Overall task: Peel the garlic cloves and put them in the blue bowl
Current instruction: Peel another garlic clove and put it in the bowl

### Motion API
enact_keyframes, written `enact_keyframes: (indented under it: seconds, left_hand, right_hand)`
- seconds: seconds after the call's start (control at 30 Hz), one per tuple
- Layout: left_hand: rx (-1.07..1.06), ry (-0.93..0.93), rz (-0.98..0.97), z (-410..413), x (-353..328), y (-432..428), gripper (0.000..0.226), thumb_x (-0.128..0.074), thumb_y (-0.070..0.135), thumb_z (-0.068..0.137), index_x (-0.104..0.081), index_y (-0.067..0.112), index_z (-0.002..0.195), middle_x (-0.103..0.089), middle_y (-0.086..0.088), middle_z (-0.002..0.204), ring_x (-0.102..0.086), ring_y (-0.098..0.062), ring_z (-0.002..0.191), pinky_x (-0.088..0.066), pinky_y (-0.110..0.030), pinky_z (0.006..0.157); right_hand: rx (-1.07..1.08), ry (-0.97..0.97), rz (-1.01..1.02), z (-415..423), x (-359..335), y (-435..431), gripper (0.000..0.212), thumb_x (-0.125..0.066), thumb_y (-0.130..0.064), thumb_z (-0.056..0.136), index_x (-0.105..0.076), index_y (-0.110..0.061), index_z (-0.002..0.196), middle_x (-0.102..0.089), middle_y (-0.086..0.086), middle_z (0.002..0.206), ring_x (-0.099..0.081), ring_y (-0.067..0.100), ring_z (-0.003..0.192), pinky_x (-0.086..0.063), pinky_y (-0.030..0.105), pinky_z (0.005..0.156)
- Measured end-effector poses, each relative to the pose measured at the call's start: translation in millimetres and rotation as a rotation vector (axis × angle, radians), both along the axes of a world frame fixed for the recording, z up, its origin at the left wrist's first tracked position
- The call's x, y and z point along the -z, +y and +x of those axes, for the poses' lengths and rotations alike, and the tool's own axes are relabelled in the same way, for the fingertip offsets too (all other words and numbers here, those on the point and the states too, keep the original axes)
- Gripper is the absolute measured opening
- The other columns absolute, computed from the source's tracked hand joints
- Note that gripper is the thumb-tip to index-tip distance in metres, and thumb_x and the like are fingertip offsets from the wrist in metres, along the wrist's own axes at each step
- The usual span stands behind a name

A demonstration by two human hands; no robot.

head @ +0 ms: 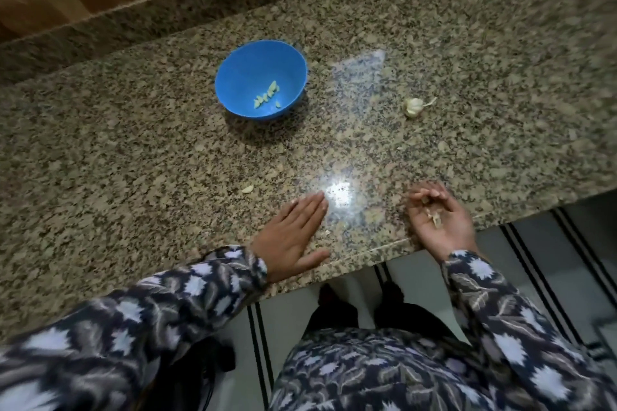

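Note:
The blue bowl [261, 78] stands on the granite counter [133, 150] and holds several peeled cloves [268, 95]. A partial garlic bulb [414, 106] lies to the right of the bowl. One loose clove [247, 189] lies nearer me, left of my left hand. My left hand [293, 232] lies flat on the counter with straight fingers, near a few skin scraps [373, 216]. My right hand [439, 218] is palm up at the counter's front edge, fingers curled round garlic skins [434, 215] cupped in it.
A bright lamp glare [339, 194] shines on the counter between my hands. A granite upstand [167, 7] and wooden wall run along the back. The counter's front edge [367, 252] drops to a striped tiled floor [551, 277], where my feet show.

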State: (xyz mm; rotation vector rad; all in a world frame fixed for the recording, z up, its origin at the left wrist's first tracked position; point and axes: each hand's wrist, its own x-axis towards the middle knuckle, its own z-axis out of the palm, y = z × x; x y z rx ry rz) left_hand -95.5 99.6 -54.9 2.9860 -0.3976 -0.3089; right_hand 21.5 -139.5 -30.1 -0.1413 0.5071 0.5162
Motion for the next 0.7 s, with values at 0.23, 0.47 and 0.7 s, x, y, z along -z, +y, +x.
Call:
enact_keyframes:
  seconds: [0.23, 0.47, 0.7]
  left_hand:
    - [0.062, -0.043, -0.16, 85.8, 2.6, -97.6, 0.071, -0.02, 0.05, 0.098, 0.008, 0.007, 0.147, 0.013, -0.008, 0.155, 0.014, -0.014, 0.142, 0.013, -0.028, 0.116]
    - [0.412, 0.001, -0.257, 154.5, -6.6, -168.7, 0.051, -0.033, 0.035, 0.101, -0.028, 0.013, 0.146, -0.026, -0.01, 0.153, -0.021, -0.022, 0.142, -0.007, -0.034, 0.117]
    - [0.607, -0.079, -0.349, 99.8, -0.2, -112.5, 0.041, -0.052, 0.003, 0.086, -0.054, 0.001, 0.127, -0.055, -0.019, 0.13, -0.054, -0.032, 0.117, -0.045, -0.038, 0.099]
  right_hand:
    - [0.182, 0.004, -0.074, 4.2, -13.6, -21.2, 0.039, -0.038, -0.009, 0.088, -0.047, -0.008, 0.05, -0.047, 0.002, 0.053, -0.052, 0.015, 0.051, -0.05, 0.023, 0.053]
    - [0.327, -0.076, -0.062, 14.1, -14.1, -58.7, 0.022, -0.067, 0.007, 0.058, -0.05, -0.006, 0.054, -0.05, 0.005, 0.055, -0.053, 0.017, 0.052, -0.052, 0.026, 0.056]
    - [0.298, 0.07, -0.101, 11.5, -19.3, -41.3, 0.027, -0.046, -0.007, 0.087, -0.057, -0.002, 0.063, -0.056, 0.007, 0.064, -0.056, 0.018, 0.054, -0.053, 0.028, 0.052]
